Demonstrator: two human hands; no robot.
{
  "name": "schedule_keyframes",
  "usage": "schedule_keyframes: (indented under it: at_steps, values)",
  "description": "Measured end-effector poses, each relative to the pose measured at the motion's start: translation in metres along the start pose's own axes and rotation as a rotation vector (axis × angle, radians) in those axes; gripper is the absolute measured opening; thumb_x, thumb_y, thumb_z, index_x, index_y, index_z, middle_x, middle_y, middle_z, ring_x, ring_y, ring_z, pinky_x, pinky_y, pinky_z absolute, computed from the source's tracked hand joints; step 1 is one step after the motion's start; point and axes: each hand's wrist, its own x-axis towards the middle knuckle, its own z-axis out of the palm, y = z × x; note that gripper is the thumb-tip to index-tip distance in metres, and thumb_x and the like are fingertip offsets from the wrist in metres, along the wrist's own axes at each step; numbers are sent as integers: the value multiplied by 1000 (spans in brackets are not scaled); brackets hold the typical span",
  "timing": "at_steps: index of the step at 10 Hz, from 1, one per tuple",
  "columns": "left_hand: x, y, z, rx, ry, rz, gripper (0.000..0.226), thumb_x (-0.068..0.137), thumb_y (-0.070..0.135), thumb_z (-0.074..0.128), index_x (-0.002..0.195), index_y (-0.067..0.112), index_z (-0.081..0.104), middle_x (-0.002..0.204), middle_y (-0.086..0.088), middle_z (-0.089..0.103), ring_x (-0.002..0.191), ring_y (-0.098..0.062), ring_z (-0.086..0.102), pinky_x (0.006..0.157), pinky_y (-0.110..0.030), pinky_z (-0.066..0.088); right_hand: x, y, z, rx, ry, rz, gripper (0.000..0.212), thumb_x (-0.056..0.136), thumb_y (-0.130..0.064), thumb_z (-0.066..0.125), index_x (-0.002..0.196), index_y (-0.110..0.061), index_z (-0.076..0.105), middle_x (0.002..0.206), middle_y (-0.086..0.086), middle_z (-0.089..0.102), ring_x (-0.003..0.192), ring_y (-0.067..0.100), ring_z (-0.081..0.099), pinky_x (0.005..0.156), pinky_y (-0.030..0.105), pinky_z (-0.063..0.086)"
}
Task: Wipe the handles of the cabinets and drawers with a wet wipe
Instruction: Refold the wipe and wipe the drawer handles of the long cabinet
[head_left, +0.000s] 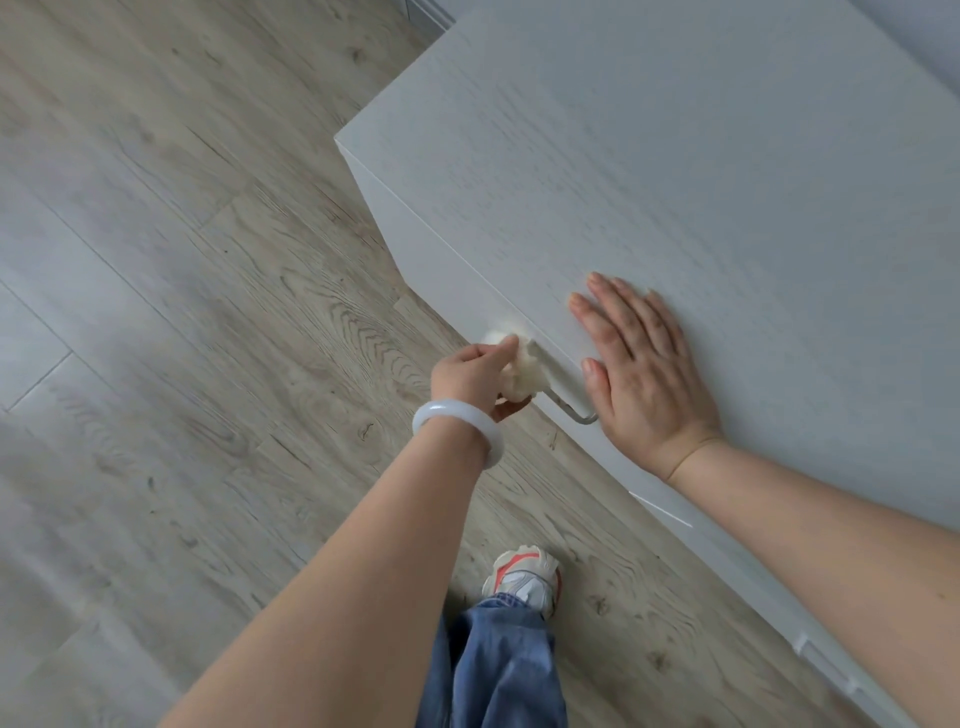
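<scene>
A white cabinet fills the upper right. A metal bar handle runs along its front edge just below the top. My left hand, with a white bangle on the wrist, is closed on a bunched white wet wipe that is pressed around the handle's left part. My right hand lies flat on the cabinet top, fingers spread, right beside the handle and holding nothing. Another handle shows lower on the cabinet front at the bottom right.
A grey-brown wood-look floor spreads left of and below the cabinet. My foot in a white and orange sneaker and a blue jeans leg stand close to the cabinet front. A white baseboard sits at the top.
</scene>
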Motion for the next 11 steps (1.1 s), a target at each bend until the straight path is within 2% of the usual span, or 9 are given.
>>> schedule_keyframes:
  at_steps: [1, 2, 3, 4, 5, 7, 8, 9, 11]
  values:
    - [4, -2, 6, 87, 0, 75, 20, 79, 11, 78, 80, 10, 57, 75, -10, 64, 61, -22, 62, 62, -31, 59, 0, 0, 0, -4, 2, 4, 53, 97, -25, 35, 148, -10, 35, 157, 10, 28, 146, 24, 23, 120, 47, 17]
    - [10, -7, 9, 261, 14, 221, 19, 80, 14, 78, 84, 12, 60, 73, -3, 63, 58, -16, 63, 63, -30, 58, 0, 0, 0, -6, 7, 4, 54, 97, -25, 36, 148, -9, 36, 157, 9, 28, 146, 24, 24, 120, 47, 17]
    - [9, -18, 7, 262, 26, 255, 13, 80, 24, 78, 85, 16, 68, 69, 2, 66, 63, -12, 66, 73, -30, 59, 0, 0, 0, -5, 8, 3, 54, 96, -25, 36, 148, -10, 35, 157, 10, 28, 146, 25, 24, 120, 47, 17]
    - [4, -36, 11, 90, 66, 98, 17, 78, 27, 79, 82, 13, 70, 59, 6, 68, 57, -8, 65, 75, -27, 57, 1, 0, 0, -9, -3, 6, 54, 97, -26, 35, 148, -10, 35, 158, 10, 27, 146, 25, 23, 119, 48, 17]
    - [-2, -47, 18, -18, 14, -40, 16, 76, 20, 80, 74, 10, 67, 54, 5, 66, 53, -9, 63, 74, -25, 56, 1, 0, 1, -2, -7, 8, 55, 96, -27, 35, 148, -10, 35, 158, 10, 27, 146, 25, 23, 119, 48, 18]
    - [13, -18, 9, 199, -48, 60, 22, 73, 20, 83, 59, 14, 67, 62, -3, 69, 66, -17, 65, 88, -35, 57, 0, 1, 0, -4, -1, 1, 54, 97, -26, 34, 148, -9, 35, 157, 10, 27, 146, 25, 23, 119, 48, 18]
    - [13, -16, 5, 184, -76, 102, 15, 74, 17, 82, 68, 10, 71, 69, -6, 70, 71, -18, 65, 86, -33, 58, 0, 0, -1, -3, -6, 6, 54, 98, -27, 33, 148, -10, 34, 157, 10, 27, 146, 25, 23, 119, 47, 17]
    - [12, -24, 5, 33, -64, 90, 18, 77, 15, 79, 86, 3, 70, 73, -5, 69, 65, -12, 64, 77, -23, 57, 0, 0, 0, 6, 4, 10, 54, 97, -27, 33, 148, -10, 35, 157, 10, 28, 146, 25, 24, 119, 47, 17]
    - [-7, -72, 31, 109, -102, 13, 15, 79, 14, 77, 70, 8, 66, 53, 3, 63, 48, -6, 56, 60, -23, 47, 0, 0, 1, 3, 6, 13, 55, 95, -26, 37, 147, -10, 36, 157, 10, 29, 145, 27, 26, 118, 48, 20]
